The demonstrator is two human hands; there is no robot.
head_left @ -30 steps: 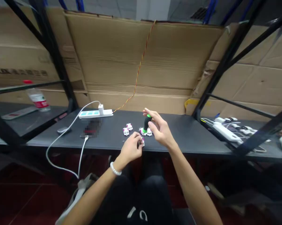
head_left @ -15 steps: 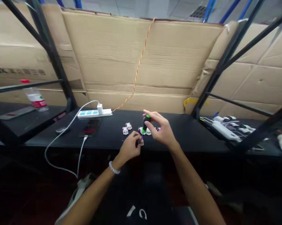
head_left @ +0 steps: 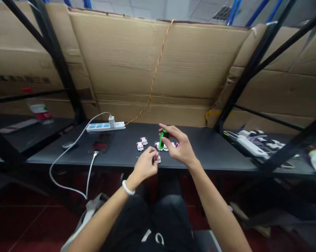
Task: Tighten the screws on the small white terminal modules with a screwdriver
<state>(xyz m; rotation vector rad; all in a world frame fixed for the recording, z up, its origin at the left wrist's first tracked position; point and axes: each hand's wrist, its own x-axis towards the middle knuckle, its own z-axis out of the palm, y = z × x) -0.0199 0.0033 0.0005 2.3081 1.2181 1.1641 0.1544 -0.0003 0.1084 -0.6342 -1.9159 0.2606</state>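
Note:
My right hand (head_left: 179, 144) is closed round the handle of a green and black screwdriver (head_left: 162, 139), which stands nearly upright with its shaft pointing down. Just below its tip, my left hand (head_left: 146, 163) pinches a small white and purple part (head_left: 158, 159) near the front edge of the black table (head_left: 116, 150). The fingers hide much of that part. Two similar white and purple parts (head_left: 140, 146) lie to the left of the hands. Several more (head_left: 165, 147) sit behind the screwdriver, partly covered by my right hand.
A white power strip (head_left: 105, 126) with a plugged-in charger (head_left: 111, 121) lies at the back left. A white cable (head_left: 54, 162) loops over the table's front edge. Black rack posts (head_left: 242, 82) stand on either side, and a cardboard panel (head_left: 121, 59) closes the back.
The screwdriver's handle has turned, showing more green now. Both hands stay in almost the same place, and the picture's brightness has shifted.

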